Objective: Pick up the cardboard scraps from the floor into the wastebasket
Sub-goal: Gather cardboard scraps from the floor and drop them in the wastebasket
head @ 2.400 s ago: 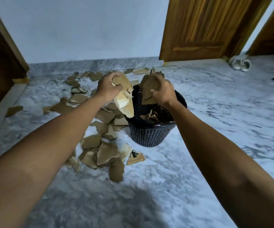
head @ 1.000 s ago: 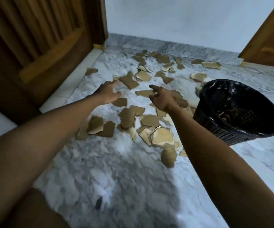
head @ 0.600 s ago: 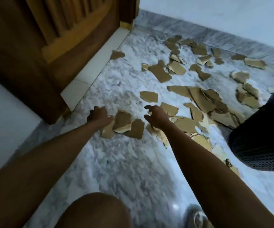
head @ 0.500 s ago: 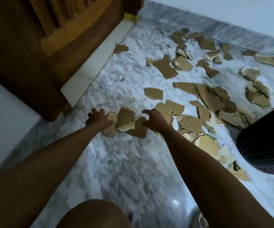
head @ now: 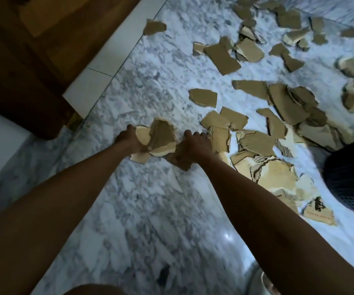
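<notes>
cardboard scraps (head: 254, 116): torn, brown, strewn flat on floor | wastebasket (head: 350, 175): black, right edge

Both forearms were bare to the picture's edge, with no sleeves, watch or rings showing. The left hand (head: 130, 141) and right hand (head: 193, 145) wore no gloves. A bare knee (head: 93, 290) showed below.

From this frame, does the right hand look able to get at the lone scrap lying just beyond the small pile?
Probably yes. The right hand is busy on the small pile together with the left hand, but only bare marble floor lies between it and the lone scrap, with nothing on top.
</notes>
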